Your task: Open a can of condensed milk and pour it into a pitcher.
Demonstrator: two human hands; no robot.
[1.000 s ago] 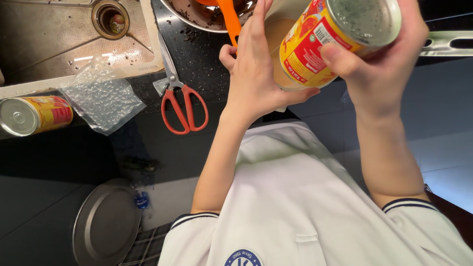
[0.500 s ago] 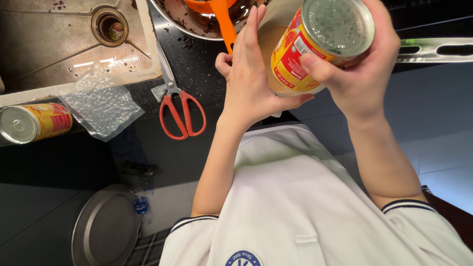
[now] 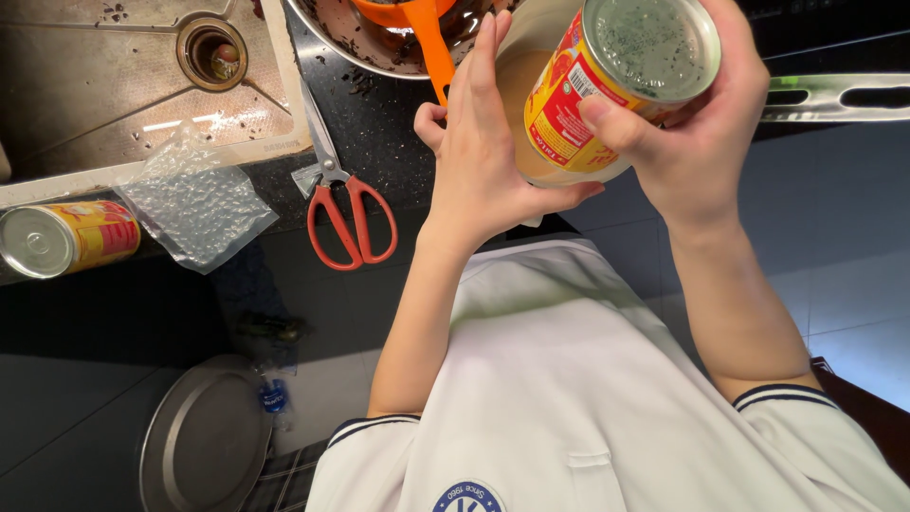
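My right hand grips a yellow and red tin can, tilted with its silver bottom towards the camera. My left hand presses flat against a pale beige container that the can leans on. An orange spoon handle sticks out of a metal bowl just beyond my left fingertips.
Red-handled scissors lie on the dark counter left of my left arm. A clear empty plastic bag and a second tin can lie further left, by a steel sink. A round metal lid sits low at the left.
Both hands with the can and container have shifted slightly left and up in view. The grip on the can looks the same.
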